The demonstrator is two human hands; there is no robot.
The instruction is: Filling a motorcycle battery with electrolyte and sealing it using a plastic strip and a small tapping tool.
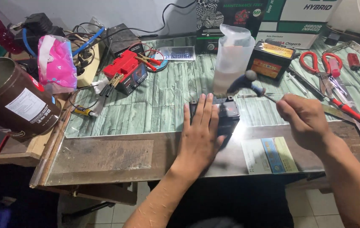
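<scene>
Battery (226, 110), small, black and box-shaped, sits near the front edge of a glass-topped surface (163, 101) covered in green plank-pattern lining, pinned beneath a person's left hand (200, 131), which lies flat across its top with fingers stretched forward. To the far left stands a large brown tin can (13, 99), open at the top, with a pink plastic bag (55, 63) just behind it. A translucent plastic bottle (231, 57) rises directly behind the battery, and a second, larger black battery with an orange label (271, 59) rests just to its right. A red charger unit with clamp leads (126, 71) occupies the left middle of the surface. The right hand (304, 120) is closed around the handle of a small hammer (249, 84), whose blurred head hangs just above the battery's far edge. Red-handled scissors (319, 63) lie near the right edge, and a printed card (269, 155) lies flat beside the battery, below the right hand.
</scene>
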